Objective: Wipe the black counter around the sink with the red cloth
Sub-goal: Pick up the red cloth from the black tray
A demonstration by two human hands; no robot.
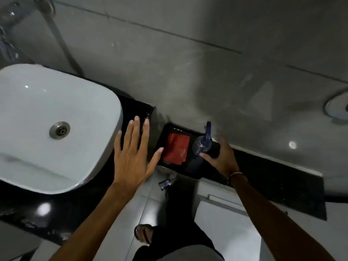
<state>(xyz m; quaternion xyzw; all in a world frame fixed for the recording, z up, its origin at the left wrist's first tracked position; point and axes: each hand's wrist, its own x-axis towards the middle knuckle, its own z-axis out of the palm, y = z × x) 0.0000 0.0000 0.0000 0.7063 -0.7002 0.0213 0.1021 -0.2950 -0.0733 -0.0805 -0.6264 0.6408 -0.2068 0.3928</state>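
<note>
Cloth not yet in hand.
Red cloth (176,148) lies on the lower black surface (263,172) right of the sink (56,127); my left hand (131,157) hovers flat, grip released, right hand (222,157) grasping a spray bottle (202,146) that could tip onto it.

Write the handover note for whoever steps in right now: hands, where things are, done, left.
Left hand: open, fingers spread, over the counter edge right of the sink, holding nothing.
Right hand: closed on the spray bottle at the lower ledge.
Cloth: folded, lying on that ledge left of the bottle, untouched.
Done: no wiping visible.
Left: pick up the cloth and wipe the counter around the sink.
</note>
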